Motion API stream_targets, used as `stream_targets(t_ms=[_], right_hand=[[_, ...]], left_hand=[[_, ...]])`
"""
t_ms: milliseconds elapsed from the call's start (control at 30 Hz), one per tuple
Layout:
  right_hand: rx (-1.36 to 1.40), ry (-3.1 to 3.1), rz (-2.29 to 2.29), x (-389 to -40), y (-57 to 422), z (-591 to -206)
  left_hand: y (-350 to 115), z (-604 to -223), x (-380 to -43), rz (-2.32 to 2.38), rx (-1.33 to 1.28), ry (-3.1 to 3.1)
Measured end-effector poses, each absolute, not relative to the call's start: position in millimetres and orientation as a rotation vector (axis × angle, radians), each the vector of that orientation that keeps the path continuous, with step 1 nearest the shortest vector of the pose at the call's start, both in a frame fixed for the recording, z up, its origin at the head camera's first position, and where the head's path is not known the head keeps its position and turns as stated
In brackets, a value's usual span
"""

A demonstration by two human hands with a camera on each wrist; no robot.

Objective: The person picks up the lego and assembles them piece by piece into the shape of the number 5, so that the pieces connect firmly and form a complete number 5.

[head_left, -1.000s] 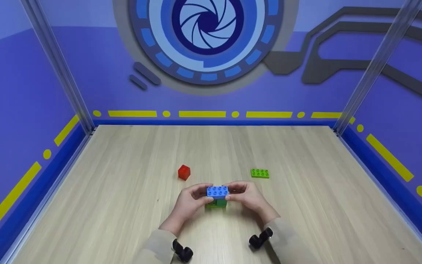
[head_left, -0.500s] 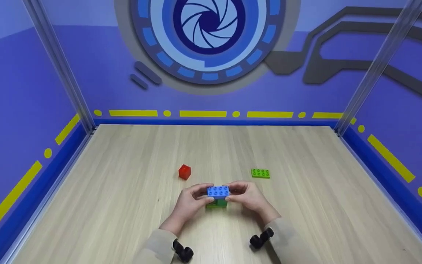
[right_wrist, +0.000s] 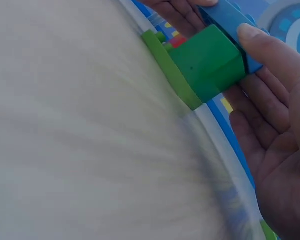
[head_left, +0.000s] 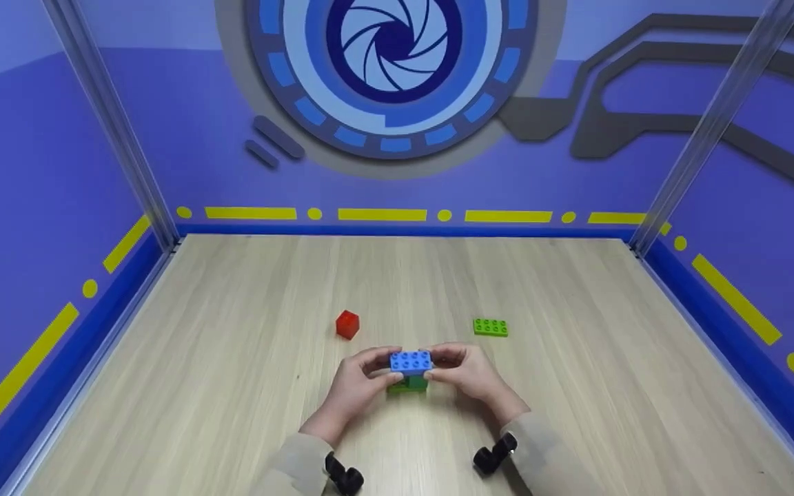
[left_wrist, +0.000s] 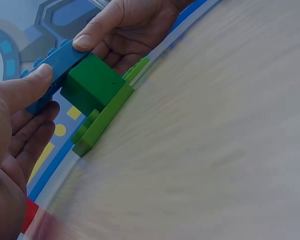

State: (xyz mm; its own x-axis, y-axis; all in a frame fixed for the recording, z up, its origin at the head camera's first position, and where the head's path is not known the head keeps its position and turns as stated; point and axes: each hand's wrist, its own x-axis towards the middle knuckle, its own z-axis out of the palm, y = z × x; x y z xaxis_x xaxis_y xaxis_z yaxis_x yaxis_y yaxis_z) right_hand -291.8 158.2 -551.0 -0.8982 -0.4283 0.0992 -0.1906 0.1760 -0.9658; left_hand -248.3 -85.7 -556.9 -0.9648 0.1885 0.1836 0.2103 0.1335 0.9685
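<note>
Pale wood-grain bench, purple-blue printed walls on three sides. Rectangular blue plastic brick, eight studs, is at the near middle of the bench, raised off it, over a dark green plastic block. Left hand and right hand each pinch one end of the blue brick, fingers grasping, thumbs on the near side. Head view: stud top, only a bit of green below. Wrist views: green block's side face, sitting on a thin light-green studded plate on the bench, toward its right end; left-end studs exposed. Whether the blue brick is fully seated, can't tell. Blue brick: studs up, long axis left-right, roughly parallel to the plate below. Beyond the hands: red plastic block left, corner toward the camera; lime-green eight-stud plate right, long axis left-right.
</note>
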Motion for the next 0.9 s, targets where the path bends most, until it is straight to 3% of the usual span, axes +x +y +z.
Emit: stream_targets(t_ms=[900], right_hand=[[-0.690,2.262,-1.889,-291.4,152.2,-554.4]], left_hand=[[-85.3,-559.9,-246.1,-2.071,-0.332,-2.267]])
